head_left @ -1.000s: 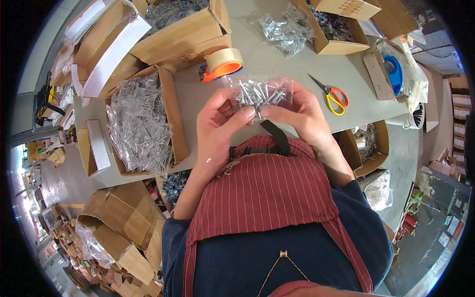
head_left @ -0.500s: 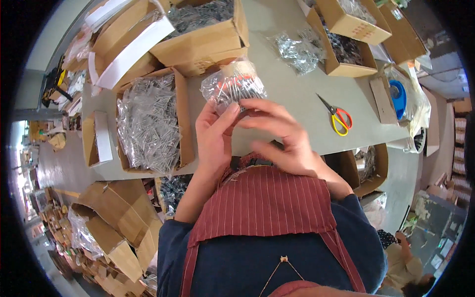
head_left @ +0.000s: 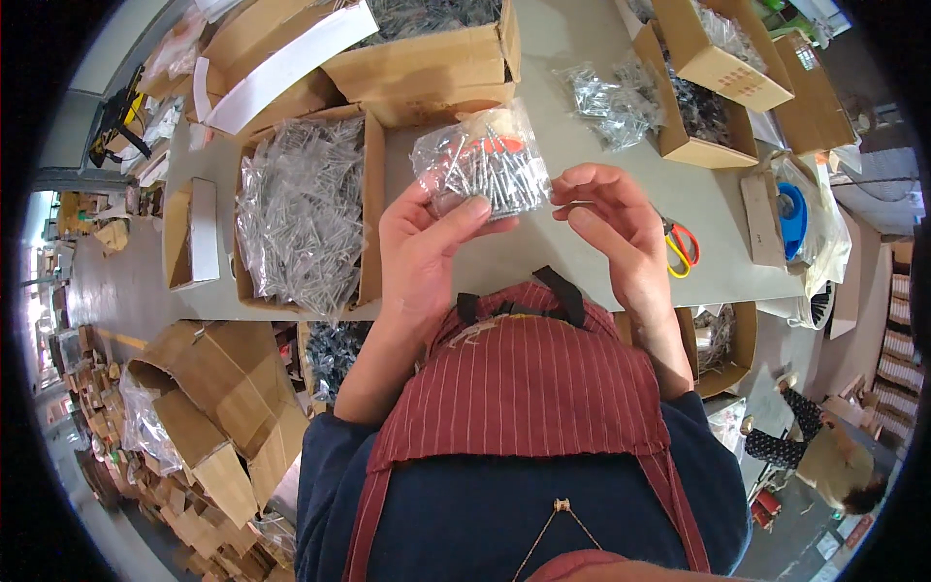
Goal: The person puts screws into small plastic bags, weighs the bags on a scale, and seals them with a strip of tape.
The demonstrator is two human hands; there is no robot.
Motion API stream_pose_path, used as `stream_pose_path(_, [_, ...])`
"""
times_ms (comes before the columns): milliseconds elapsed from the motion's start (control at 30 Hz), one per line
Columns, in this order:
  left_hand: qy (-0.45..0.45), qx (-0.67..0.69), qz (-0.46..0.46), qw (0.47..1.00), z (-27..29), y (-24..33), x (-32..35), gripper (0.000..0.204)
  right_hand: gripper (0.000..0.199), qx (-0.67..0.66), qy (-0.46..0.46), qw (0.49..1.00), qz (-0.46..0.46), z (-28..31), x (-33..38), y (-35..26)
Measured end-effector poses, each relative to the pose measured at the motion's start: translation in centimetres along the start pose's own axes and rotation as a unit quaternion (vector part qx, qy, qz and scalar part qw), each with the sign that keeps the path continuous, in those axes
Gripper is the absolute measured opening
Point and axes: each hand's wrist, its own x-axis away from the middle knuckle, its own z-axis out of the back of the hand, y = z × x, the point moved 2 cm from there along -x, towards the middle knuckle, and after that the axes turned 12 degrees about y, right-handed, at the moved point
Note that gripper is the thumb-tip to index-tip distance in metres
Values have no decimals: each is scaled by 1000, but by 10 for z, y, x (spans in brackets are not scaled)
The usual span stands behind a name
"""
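Observation:
A clear plastic bag of screws (head_left: 499, 175), with an orange-red and a tan piece showing inside, is held up over the table. My left hand (head_left: 427, 233) grips its lower left part, thumb in front and fingers behind. My right hand (head_left: 621, 218) is just right of the bag, fingers curved and apart, with nothing seen in it; a fingertip is close to the bag's edge, and I cannot tell whether it touches. Left of my left hand stands a cardboard box (head_left: 370, 209) heaped with bagged screws (head_left: 301, 209). Scissors (head_left: 682, 247) with red and yellow handles lie partly behind my right hand.
More cardboard boxes (head_left: 427, 68) of hardware stand at the back left and right (head_left: 713, 145). Loose clear bags (head_left: 611, 102) lie on the grey table (head_left: 572, 252). A blue tape dispenser (head_left: 791, 218) sits at the right. Another person (head_left: 824, 456) is at the lower right.
My right hand has moved away to the right from the bag's lower edge, partly covering the scissors. The bag is turned so its screws show more plainly. The view has shifted slightly.

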Motion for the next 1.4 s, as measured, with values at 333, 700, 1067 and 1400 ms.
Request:
stream_pose_path(333, [-32,10,4,999,3,3,4,57,32,0,-3,1000,-23,0,3,6])
stream_pose_path(700, [-13,-18,9,1000,-1,4,1,45,26,57,5,998,12,-3,16,2])
stream_pose_path(1067, [16,-27,-213,977,-23,-21,-45,35,29,254,-75,935,235,-50,16,17])
stream_pose_path(1400, [37,-65,-315,946,-23,-24,-54,35,32,288,-38,922,257,-54,20,16])
